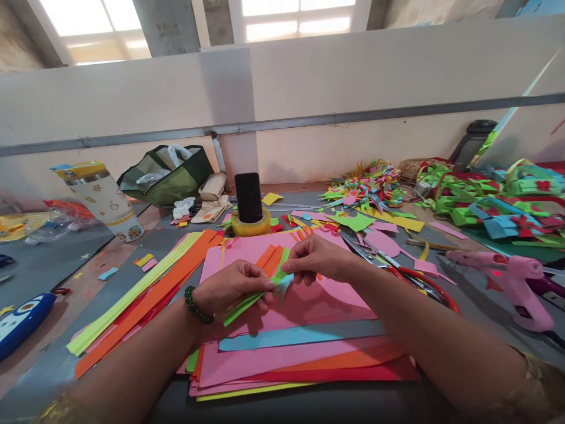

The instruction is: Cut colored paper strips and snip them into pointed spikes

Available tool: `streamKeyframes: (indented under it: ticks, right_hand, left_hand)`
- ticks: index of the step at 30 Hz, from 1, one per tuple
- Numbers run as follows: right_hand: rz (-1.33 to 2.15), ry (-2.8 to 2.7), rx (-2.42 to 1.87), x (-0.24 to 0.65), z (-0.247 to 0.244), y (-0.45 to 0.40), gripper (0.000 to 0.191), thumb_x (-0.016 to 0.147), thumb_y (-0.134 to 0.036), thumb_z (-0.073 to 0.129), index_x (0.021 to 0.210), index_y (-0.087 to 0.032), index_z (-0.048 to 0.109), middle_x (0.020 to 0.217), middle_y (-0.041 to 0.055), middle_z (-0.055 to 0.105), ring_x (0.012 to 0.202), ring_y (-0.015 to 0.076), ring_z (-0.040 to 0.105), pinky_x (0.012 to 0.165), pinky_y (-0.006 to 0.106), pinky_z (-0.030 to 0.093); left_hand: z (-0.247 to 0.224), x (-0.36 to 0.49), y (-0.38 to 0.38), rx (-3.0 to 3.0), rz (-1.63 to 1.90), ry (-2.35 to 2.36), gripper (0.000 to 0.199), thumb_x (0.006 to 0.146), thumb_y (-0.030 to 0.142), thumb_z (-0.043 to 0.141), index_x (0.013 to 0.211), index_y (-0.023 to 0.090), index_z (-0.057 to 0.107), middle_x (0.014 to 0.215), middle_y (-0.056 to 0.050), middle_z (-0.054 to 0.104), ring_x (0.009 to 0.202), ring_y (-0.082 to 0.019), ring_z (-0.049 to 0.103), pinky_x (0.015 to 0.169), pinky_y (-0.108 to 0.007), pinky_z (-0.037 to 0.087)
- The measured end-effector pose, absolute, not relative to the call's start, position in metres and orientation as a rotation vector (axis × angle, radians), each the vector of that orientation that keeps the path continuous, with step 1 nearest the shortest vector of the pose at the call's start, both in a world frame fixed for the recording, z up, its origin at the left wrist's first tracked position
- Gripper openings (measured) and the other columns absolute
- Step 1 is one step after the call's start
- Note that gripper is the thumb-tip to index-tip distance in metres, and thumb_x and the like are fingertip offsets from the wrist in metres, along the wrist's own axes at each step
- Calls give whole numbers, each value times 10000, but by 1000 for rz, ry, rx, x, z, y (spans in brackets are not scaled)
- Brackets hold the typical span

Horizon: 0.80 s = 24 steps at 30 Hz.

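My left hand (241,288), with a dark beaded bracelet, pinches a green paper strip (242,308) that slants down to the left. Close beside it, my right hand (313,259) has its fingers closed on the upper end of the green paper. A small light blue piece (285,285) shows between the hands. Both hands are above a pink sheet (326,303) on a stack of coloured paper. Orange strips (270,259) lie just behind the fingers. A long blue strip (304,334) crosses the stack nearer to me.
Yellow and orange strips (145,300) lie at the left, near a tumbler (103,203). A phone (249,197) leans on a tape roll (251,227). Red-handled scissors (435,285) and a pink glue gun (514,282) are at the right, with paper shapes (371,188) behind.
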State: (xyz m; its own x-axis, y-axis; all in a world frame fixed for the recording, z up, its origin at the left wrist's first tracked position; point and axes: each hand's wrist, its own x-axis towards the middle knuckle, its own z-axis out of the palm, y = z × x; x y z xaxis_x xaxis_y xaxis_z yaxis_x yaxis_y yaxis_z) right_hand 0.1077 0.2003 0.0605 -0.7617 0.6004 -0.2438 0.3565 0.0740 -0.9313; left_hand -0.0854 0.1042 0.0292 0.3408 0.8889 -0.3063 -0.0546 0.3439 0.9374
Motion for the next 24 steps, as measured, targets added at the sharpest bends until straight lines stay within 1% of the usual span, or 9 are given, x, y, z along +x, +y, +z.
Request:
streamKeyframes:
  ticks: [3, 5, 9, 12, 14, 19, 24]
  right_hand:
    - [1716, -2151, -957, 111, 63, 205, 312, 626, -429, 766, 605, -135, 663, 488, -10, 642, 366, 45, 512, 402, 153, 417]
    - [1703, -2146, -960, 112, 64, 206, 305, 631, -421, 765, 597, -136, 661, 490, -11, 641, 373, 46, 516, 403, 153, 418]
    - [1665, -2119, -988, 112, 66, 207, 325, 614, -431, 775, 574, -135, 646, 502, -4, 646, 399, 50, 536, 407, 150, 414]
    - [1638, -2073, -1017, 115, 68, 212, 351, 584, -451, 788, 564, -134, 638, 489, -2, 638, 401, 57, 539, 412, 160, 421]
    - [1614, -2040, -1031, 119, 71, 217, 362, 564, -459, 798, 561, -133, 639, 485, -2, 634, 399, 58, 536, 413, 163, 421]
    - [1588, -2054, -1049, 126, 76, 227, 375, 551, -477, 802, 577, -132, 656, 495, 1, 637, 384, 49, 517, 397, 159, 408]
    - [1585, -2077, -1048, 127, 76, 227, 387, 547, -491, 799, 561, -137, 644, 501, 1, 640, 392, 52, 523, 407, 161, 415]
  left_hand:
    - [29, -87, 106, 1025, 805, 1030, 282, 642, 355, 779, 658, 107, 646, 631, -39, 670, 535, -94, 595, 571, -210, 459]
    - [29, -87, 106, 1034, 823, 1053, 276, 647, 354, 774, 655, 115, 636, 619, -32, 665, 524, -87, 583, 536, -197, 436]
    - [32, -85, 106, 1052, 847, 1147, 293, 642, 372, 772, 635, 131, 606, 538, 2, 624, 410, -51, 483, 388, -177, 303]
    - [35, -85, 105, 1039, 872, 1152, 338, 636, 414, 770, 619, 138, 576, 531, 3, 614, 410, -51, 469, 371, -181, 260]
    - [37, -87, 105, 1028, 874, 1127, 365, 649, 448, 755, 621, 136, 566, 540, -1, 611, 429, -49, 469, 387, -177, 265]
    - [39, -91, 106, 989, 871, 1088, 337, 616, 393, 792, 684, 136, 586, 610, 5, 615, 540, -69, 551, 545, -186, 407]
    - [36, -95, 107, 1023, 890, 1141, 337, 601, 369, 799, 648, 134, 563, 577, 14, 585, 504, -69, 535, 490, -184, 371]
